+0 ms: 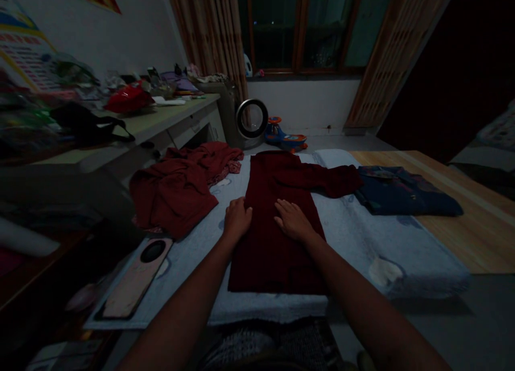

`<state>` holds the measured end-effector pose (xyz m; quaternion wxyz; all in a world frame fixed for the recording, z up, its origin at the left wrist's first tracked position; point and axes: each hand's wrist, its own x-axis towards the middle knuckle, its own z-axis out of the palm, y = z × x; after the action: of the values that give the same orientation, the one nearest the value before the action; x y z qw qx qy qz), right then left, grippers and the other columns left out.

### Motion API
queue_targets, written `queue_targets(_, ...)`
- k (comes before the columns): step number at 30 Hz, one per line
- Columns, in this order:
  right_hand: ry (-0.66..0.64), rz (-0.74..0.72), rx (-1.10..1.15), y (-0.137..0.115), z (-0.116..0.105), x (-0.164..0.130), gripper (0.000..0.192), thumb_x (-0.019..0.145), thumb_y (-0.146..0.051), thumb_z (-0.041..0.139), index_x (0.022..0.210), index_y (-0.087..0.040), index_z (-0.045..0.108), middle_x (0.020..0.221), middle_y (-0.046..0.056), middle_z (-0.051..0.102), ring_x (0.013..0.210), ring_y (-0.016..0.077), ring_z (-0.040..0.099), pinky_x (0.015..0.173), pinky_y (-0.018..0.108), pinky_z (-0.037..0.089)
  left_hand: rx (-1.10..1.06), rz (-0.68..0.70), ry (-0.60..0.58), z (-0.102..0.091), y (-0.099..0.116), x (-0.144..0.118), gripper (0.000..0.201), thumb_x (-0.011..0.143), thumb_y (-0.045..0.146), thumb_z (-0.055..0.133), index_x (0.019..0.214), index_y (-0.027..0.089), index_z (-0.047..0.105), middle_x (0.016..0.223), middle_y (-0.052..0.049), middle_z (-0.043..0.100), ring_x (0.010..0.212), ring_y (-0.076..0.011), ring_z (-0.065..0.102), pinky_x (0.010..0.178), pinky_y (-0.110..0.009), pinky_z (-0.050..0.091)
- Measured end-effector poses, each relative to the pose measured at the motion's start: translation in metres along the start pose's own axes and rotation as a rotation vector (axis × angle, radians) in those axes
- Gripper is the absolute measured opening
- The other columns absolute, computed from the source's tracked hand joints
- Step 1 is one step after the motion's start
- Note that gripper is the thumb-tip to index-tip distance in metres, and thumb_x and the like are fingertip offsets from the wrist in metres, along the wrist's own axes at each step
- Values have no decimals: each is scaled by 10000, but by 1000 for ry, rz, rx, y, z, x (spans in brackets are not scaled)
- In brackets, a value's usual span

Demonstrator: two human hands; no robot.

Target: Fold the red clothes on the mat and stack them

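A dark red long-sleeved top [277, 263] lies partly folded on a pale blue blanket [354, 242], one sleeve stretched out to the right. My left hand [237, 218] rests at the top's left edge; its fingers look curled at that edge, and whether they pinch cloth is hidden. Flat on the middle of the top, my right hand [294, 219] has its fingers stretched out. The sleeve's cuff reaches a folded dark blue garment [408, 194]. Left of the top lies a crumpled rust-red garment [177, 191].
A phone [139, 277] lies at the blanket's left front corner. Cluttered drawers and a desk [177, 118] stand along the left wall. Beyond the table are a washing machine [251, 118] and a blue and orange ride-on toy [285, 137]. Wooden tabletop [475, 226] shows at right.
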<state>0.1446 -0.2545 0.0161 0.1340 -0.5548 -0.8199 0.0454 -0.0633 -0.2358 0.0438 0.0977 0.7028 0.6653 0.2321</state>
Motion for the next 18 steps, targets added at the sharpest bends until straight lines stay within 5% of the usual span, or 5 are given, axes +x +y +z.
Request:
queue_targets(4,-4,5,11,0,-2,0,548,963,-380,394,1462,-157,367,1543,103,323,1427,231,265,1164,439,194,-22,-208,-94,6,1,27,505,899,379,506,1325,134,390,1210,-203,635,1138,-300,609,906,-396,460)
queue_targets(18,52,6,36,2,-5,0,554,975,-384,384,1483,-167,340,1562,96,281,1441,237,228,1151,431,242,-120,-142,32,18,-12,21,318,946,254,375,1232,225,513,1095,-71,702,1021,-236,654,868,-340,478)
